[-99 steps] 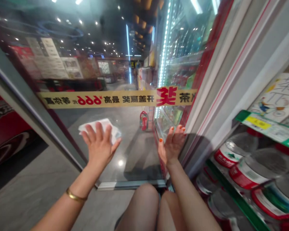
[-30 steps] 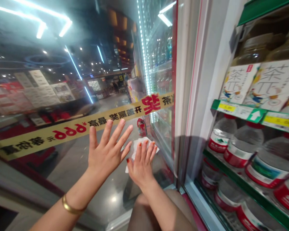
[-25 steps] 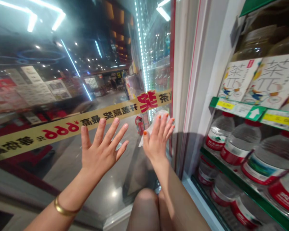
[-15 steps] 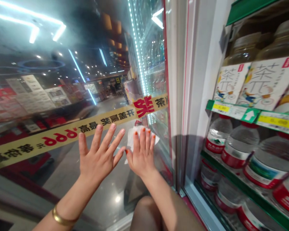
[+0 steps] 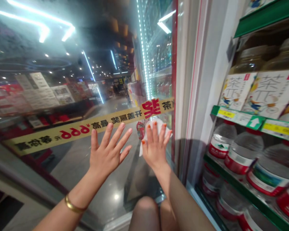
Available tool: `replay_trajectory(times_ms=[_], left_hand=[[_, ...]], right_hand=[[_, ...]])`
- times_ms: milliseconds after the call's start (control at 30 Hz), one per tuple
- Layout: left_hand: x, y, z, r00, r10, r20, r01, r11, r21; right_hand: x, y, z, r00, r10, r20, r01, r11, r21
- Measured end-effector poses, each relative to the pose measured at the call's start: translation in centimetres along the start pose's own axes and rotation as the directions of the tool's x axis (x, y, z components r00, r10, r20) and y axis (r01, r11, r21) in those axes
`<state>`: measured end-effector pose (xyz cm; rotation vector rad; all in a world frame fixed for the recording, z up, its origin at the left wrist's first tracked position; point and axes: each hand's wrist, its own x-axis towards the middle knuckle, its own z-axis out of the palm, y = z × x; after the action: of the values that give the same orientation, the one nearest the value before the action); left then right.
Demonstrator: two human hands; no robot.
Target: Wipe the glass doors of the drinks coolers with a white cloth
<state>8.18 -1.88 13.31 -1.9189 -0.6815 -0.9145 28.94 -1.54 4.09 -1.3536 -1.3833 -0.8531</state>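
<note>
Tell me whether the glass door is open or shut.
Open: the glass door stands angled away from the shelves, whose bottles show uncovered beside it.

We count two hands [image 5: 106,156]
We also see one white wipe [image 5: 160,123], one gold bracelet [image 5: 73,205], two knees [image 5: 145,210], one yellow strip [image 5: 121,118]

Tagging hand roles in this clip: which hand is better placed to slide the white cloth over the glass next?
Probably the right hand: it lies over the white cloth, near the red edge of the glass. The left hand is spread apart from that cloth.
</note>
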Motion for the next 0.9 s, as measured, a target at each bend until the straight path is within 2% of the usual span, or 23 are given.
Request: replay_trajectory(times_ms=[67, 100, 167, 233, 300, 367, 400, 467, 533, 567, 633, 667, 733, 800, 833, 900], left_hand=[[-0.1, 0.0, 0.0, 0.999, -0.018, 0.039, 0.020, 0.998, -0.056], [-0.2, 0.0, 0.0, 0.998, -0.026, 0.059, 0.031, 0.996, -0.088], [-0.1, 0.0, -0.2, 0.993, -0.044, 0.106, 0.061, 0.986, -0.158], [0.1, 0.0, -0.3, 0.983, -0.067, 0.169, 0.105, 0.969, -0.224], [0.5, -0.1, -0.4, 0.966, -0.089, 0.242, 0.154, 0.952, -0.263], [0.7, -0.2, -0.4, 0.951, -0.104, 0.291, 0.188, 0.942, -0.277], [0.6, -0.3, -0.5, 0.948, -0.105, 0.299, 0.191, 0.942, -0.277], [-0.5, -0.7, -0.8, 0.954, -0.108, 0.280, 0.182, 0.951, -0.251], [-2.7, -0.9, -1.1, 0.966, -0.132, 0.222, 0.171, 0.971, -0.169], [-4.1, -1.0, -1.2, 0.973, -0.146, 0.180, 0.168, 0.979, -0.114], [-7.1, -0.9, -1.2, 0.983, -0.155, 0.094, 0.156, 0.988, -0.009], [-8.5, -0.8, -1.2, 0.988, -0.145, 0.061, 0.143, 0.989, 0.030], [-10.5, -0.6, -0.9, 0.993, -0.120, 0.016, 0.118, 0.990, 0.079], [-11.4, -0.3, -0.8, 0.994, -0.111, 0.003, 0.110, 0.989, 0.096], [-11.5, -0.1, -0.7, 0.994, -0.112, 0.002, 0.112, 0.989, 0.097], [-11.3, 0.1, -0.7, 0.992, -0.122, 0.009, 0.121, 0.989, 0.090]], right_hand=[[1.1, 1.9, -0.1, 0.992, 0.114, -0.053, -0.115, 0.993, -0.010], [0.6, 2.1, 0.1, 0.985, 0.162, -0.053, -0.163, 0.987, -0.009], [-2.4, 0.9, 0.5, 0.983, 0.185, 0.017, -0.185, 0.983, -0.007], [-6.1, -1.7, 0.7, 0.989, 0.085, 0.124, -0.087, 0.996, 0.007], [-8.1, -4.0, 0.7, 0.980, -0.064, 0.190, 0.059, 0.998, 0.030], [-7.2, -4.2, 0.8, 0.975, -0.124, 0.185, 0.119, 0.992, 0.036], [-6.1, -3.5, 0.8, 0.982, -0.100, 0.159, 0.097, 0.995, 0.025], [-3.7, -1.1, 0.7, 0.995, 0.022, 0.096, -0.022, 1.000, -0.006], [-2.9, 0.6, 0.3, 0.985, 0.163, 0.056, -0.162, 0.986, -0.025], [-3.5, 0.7, 0.1, 0.976, 0.212, 0.052, -0.211, 0.977, -0.026], [-6.0, -0.7, -0.1, 0.967, 0.246, 0.068, -0.245, 0.969, -0.013], [-7.4, -2.1, -0.1, 0.972, 0.222, 0.080, -0.223, 0.975, 0.001], [-9.2, -5.1, 0.0, 0.990, 0.095, 0.102, -0.099, 0.994, 0.037], [-8.5, -6.7, 0.2, 0.991, -0.076, 0.106, 0.069, 0.995, 0.066], [-7.4, -6.6, 0.3, 0.987, -0.127, 0.098, 0.121, 0.990, 0.070], [-4.7, -4.7, 0.2, 0.992, -0.104, 0.067, 0.100, 0.994, 0.048]])
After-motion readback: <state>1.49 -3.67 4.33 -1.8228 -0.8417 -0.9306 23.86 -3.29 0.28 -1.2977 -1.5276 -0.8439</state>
